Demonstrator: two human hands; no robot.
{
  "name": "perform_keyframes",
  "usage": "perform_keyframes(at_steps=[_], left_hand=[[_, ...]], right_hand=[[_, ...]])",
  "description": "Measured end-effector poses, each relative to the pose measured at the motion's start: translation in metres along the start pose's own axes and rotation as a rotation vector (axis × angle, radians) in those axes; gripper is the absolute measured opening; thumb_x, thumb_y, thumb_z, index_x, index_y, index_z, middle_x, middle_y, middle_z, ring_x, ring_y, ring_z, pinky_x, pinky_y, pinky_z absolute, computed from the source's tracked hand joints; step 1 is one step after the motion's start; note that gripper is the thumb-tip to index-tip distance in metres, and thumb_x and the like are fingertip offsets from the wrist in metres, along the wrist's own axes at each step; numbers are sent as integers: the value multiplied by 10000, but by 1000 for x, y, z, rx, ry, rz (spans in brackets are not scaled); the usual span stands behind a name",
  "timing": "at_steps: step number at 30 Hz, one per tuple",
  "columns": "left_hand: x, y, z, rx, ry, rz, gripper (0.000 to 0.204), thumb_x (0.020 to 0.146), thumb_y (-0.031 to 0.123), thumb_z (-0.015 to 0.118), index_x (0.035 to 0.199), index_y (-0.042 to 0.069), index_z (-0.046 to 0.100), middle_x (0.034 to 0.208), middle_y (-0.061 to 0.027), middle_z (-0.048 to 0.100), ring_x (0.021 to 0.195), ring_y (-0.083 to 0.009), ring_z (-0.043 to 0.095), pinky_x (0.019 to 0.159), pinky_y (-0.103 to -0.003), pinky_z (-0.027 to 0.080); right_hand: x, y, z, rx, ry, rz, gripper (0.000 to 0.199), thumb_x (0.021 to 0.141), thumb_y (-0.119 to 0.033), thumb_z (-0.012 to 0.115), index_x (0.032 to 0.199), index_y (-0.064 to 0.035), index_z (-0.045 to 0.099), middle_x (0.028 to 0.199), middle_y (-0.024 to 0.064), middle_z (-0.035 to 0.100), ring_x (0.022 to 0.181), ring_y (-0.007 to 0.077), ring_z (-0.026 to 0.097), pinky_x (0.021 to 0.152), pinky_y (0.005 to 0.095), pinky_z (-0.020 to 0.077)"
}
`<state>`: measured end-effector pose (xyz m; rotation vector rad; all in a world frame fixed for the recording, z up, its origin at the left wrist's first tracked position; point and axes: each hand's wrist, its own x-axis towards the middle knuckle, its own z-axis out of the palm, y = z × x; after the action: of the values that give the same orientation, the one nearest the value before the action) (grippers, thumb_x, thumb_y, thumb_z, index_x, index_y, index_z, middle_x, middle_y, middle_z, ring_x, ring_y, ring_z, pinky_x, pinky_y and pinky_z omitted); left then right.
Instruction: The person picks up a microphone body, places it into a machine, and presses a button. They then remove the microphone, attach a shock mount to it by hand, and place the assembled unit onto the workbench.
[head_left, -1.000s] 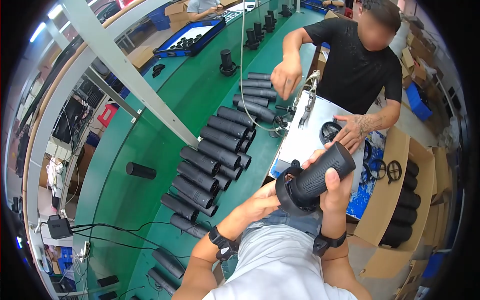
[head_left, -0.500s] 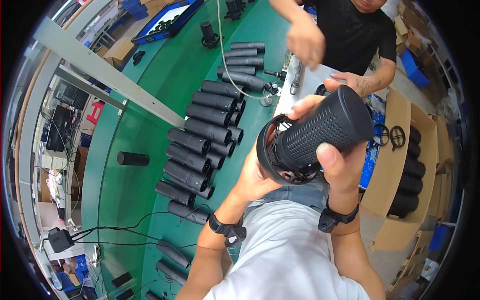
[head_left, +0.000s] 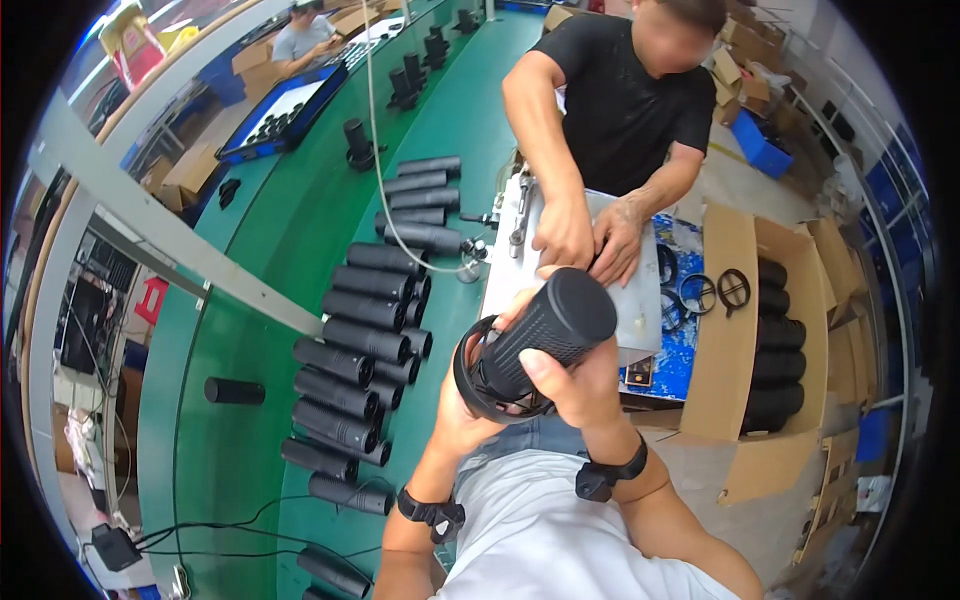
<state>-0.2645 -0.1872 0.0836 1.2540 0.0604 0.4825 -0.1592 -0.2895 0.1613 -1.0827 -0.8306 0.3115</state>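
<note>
Both hands hold a black cylinder (head_left: 541, 335) with a pattern of small dents or holes, tilted up to the right in front of my body. Round its lower end sits a wider black ring (head_left: 464, 372). My left hand (head_left: 462, 412) is closed about the ring side, partly hidden behind it. My right hand (head_left: 588, 388) wraps the cylinder, thumb pressed on its near side. Some fingertips show beyond the cylinder; I cannot tell whose hand they belong to.
Left of my hands, rows of black tubes (head_left: 340, 405) lie on the green bench (head_left: 230, 455). Across from me a co-worker in a black shirt (head_left: 600, 100) has both hands on a pale work surface (head_left: 520, 265). An open carton (head_left: 715, 350) holds more black cylinders; loose black rings (head_left: 734, 288) lie beside it.
The view has shifted, showing more of the far side. My hands and the cylinder appear lower and further left, still gripped. The co-worker's raised hand has come down beside the other.
</note>
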Motion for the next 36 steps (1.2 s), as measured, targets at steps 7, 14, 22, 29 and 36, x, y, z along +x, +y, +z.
perform_keyframes(at_steps=[7,14,22,29,36], left_hand=[[-1,-5,15,-64,59,107,1106,658,157,849,1478,11,121,1310,-170,435,1239,-259,450,1051,-384,374],[-7,-7,26,99,310,121,945,705,193,793,1437,-3,230,1254,-173,489,1149,-253,516,1008,-371,406],[0,-3,21,-259,93,-30,880,834,295,650,1488,7,137,1335,-181,417,1263,-258,424,1072,-357,330],[-7,-4,9,-209,-1,-71,997,786,329,736,1497,3,118,1456,-125,286,1339,-240,331,1117,-363,257],[-4,-3,5,-143,-87,19,1082,690,123,797,1503,14,91,1399,-142,377,1279,-239,414,1080,-354,320]], right_hand=[[-11,9,0,3,107,15,555,816,-125,648,1263,58,373,986,146,602,914,188,600,829,334,505],[-16,14,3,30,109,-1,597,803,-104,655,1300,42,358,998,154,609,926,201,606,838,344,511],[-13,-6,2,-3,161,55,716,807,-268,698,1336,60,346,998,169,585,931,214,598,834,348,510],[-17,2,-5,42,176,20,747,780,-294,716,1338,44,353,1029,181,571,947,235,599,829,360,516],[-16,1,-6,81,113,26,749,766,-277,708,1338,51,353,1085,213,573,995,258,596,874,380,509]])
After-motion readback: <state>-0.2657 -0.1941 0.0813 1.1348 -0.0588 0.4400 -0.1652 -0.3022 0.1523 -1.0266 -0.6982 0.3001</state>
